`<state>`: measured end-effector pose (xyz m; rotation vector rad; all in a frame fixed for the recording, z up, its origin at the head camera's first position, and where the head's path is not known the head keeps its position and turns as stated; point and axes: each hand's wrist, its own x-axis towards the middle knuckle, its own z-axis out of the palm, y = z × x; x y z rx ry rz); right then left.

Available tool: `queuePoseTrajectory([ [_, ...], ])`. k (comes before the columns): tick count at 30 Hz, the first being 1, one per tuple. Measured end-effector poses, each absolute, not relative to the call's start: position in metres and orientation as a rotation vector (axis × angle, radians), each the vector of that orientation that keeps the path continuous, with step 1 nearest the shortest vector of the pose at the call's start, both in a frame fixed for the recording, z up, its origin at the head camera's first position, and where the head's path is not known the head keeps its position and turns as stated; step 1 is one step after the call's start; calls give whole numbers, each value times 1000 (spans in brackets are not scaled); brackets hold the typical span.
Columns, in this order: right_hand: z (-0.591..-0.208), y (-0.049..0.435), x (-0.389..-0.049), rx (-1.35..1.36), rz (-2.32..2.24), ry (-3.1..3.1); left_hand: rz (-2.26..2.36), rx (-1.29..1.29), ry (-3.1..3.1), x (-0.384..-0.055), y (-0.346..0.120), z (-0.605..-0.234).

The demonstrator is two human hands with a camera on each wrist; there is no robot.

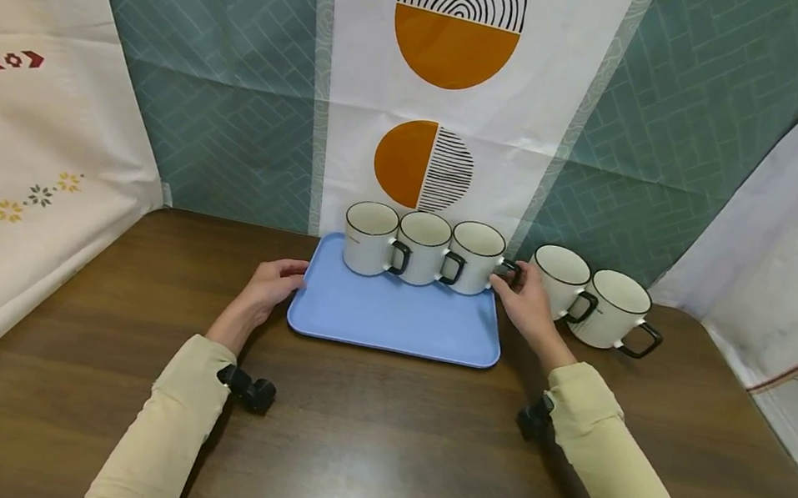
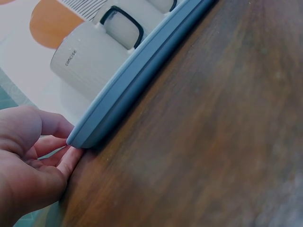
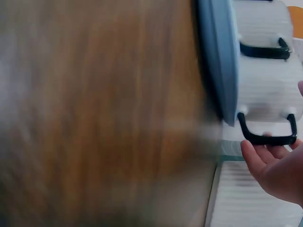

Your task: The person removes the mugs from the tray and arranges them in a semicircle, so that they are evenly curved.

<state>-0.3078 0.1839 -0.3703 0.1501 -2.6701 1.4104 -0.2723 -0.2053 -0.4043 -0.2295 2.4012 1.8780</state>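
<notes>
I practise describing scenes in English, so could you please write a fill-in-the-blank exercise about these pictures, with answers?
Along the far side of the blue rectangular tray is a row of ____ white, black-rimmed mugs.
The person's left hand holds the tray's ____ edge.
The right hand grips the row's rightmost mug by its black ____.
To the tray's right, ____ more such mugs stand on the brown wood-grain table.
Missing words: three; left; handle; two.

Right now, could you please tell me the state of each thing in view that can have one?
Tray: lying flat, right side up
First mug from left: upright, uncovered
Second mug: upright, uncovered
Third mug: upright, uncovered
Fourth mug: upright, uncovered
Fifth mug: upright, uncovered
Left hand: pinching the tray's left edge
Right hand: holding the third mug's handle
</notes>
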Motion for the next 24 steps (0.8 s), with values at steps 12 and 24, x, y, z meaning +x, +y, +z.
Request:
queuePoseTrajectory([
  [12, -364, 171, -324, 22, 1742, -2581, 1870, -213, 2420, -271, -205, -402],
  [24, -371, 174, -336, 86, 2009, -2429, 1878, -212, 2424, -272, -205, -405],
])
